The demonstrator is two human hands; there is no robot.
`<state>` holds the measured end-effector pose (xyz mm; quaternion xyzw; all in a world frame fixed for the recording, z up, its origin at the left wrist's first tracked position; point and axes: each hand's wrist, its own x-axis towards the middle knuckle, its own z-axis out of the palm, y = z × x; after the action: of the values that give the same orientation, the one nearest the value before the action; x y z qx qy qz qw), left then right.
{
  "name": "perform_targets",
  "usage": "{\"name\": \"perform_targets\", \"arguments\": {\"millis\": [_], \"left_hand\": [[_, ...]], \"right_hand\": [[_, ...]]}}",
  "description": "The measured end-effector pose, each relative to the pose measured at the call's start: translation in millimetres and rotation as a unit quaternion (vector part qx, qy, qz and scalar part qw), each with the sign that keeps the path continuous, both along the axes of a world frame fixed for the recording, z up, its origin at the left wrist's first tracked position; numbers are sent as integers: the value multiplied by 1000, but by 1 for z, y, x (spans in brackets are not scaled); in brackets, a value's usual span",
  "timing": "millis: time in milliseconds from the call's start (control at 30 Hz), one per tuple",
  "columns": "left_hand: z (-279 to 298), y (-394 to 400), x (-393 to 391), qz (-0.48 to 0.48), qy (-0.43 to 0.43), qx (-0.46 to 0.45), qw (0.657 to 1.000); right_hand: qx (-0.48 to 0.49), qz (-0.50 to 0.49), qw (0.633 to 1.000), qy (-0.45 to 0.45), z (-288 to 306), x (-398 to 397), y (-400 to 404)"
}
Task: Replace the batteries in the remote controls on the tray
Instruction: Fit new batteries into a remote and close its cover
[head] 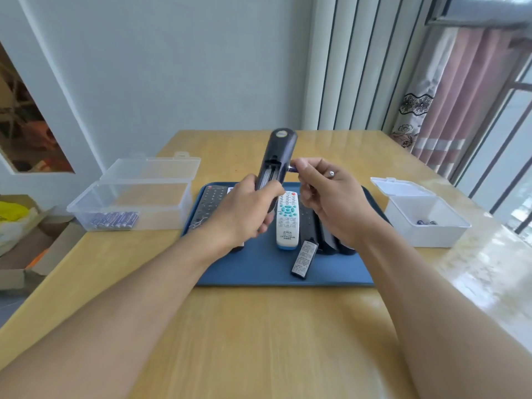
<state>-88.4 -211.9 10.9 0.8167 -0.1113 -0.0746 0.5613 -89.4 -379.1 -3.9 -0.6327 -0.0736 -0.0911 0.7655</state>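
Above the blue tray (259, 272), left hand (244, 210) grips the dark remote (277, 159) back-up with compartment open, right hand (331, 203) pinches a battery (293, 168) beside it, likely mid-swap; next needs aligning the battery into the slot.

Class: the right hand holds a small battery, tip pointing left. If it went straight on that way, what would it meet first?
Probably the dark blue remote control held by the left hand, near its open battery bay; depth is unclear.
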Motion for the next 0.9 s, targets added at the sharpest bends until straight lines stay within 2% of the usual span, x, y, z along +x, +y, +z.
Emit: {"name": "perform_targets", "arguments": {"millis": [133, 300, 433, 567, 733, 900], "left_hand": [[-21, 2, 7, -38, -32, -111, 993], [-29, 9, 4, -91, -38, -155, 983], [-33, 14, 5, -62, -54, -162, 983], [-35, 20, 10, -38, -18, -166, 985], [-33, 19, 4, -74, 4, -171, 982], [-29, 22, 2, -99, 45, -203, 973]], "right_hand": [[-100, -8, 995, -7, 3, -5, -1], [-192, -71, 978, -35, 4, -8, 2], [-189, -88, 977, -54, 7, -11, 6], [-183, -109, 974, -77, 7, -12, 10], [-201, -100, 970, -96, 8, -16, 13], [-260, -129, 951, -104, 6, -13, 13]]}}
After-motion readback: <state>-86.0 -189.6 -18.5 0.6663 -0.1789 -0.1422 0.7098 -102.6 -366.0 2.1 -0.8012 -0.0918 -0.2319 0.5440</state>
